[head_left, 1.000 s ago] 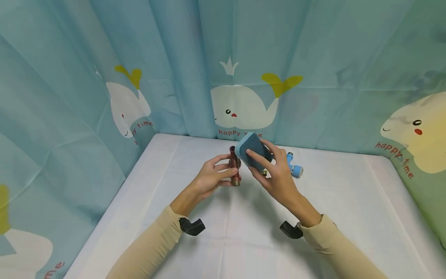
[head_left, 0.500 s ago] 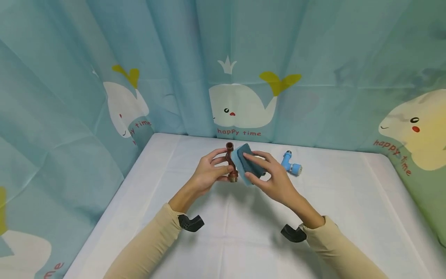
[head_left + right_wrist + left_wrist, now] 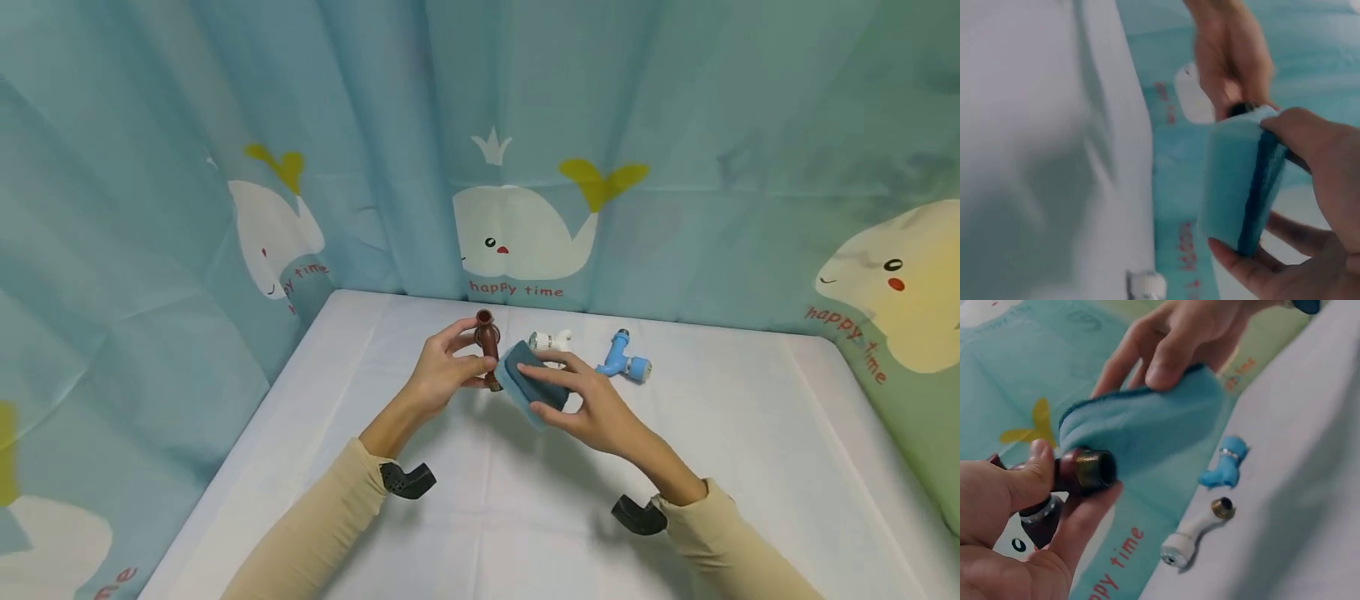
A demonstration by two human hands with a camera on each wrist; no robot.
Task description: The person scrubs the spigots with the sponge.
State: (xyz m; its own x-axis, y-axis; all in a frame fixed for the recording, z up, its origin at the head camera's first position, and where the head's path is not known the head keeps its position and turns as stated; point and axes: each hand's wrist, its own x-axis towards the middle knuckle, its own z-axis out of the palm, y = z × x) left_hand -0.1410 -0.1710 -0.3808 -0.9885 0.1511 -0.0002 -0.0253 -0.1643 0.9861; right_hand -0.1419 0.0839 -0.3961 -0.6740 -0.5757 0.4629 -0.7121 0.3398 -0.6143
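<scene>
My left hand (image 3: 437,372) grips a dark red-brown faucet (image 3: 488,340) above the table, its brass-threaded end (image 3: 1092,470) showing in the left wrist view. A blue sponge (image 3: 534,385) with a darker scouring side is pinched between the thumb and fingers of my right hand (image 3: 596,408). The sponge's light side faces the faucet and appears to touch it near the threaded end. In the right wrist view the sponge (image 3: 1232,181) hides most of the faucet.
On the white table (image 3: 540,533), behind and beside the right hand, lie a white faucet (image 3: 551,340) and a blue faucet (image 3: 625,360). A blue whale-print curtain (image 3: 390,150) hangs along the table's back and left edges.
The sponge has moved down along the faucet toward me, with its tilt changed. The faucet has shifted slightly left and turned in my left hand. The white faucet has come into sight.
</scene>
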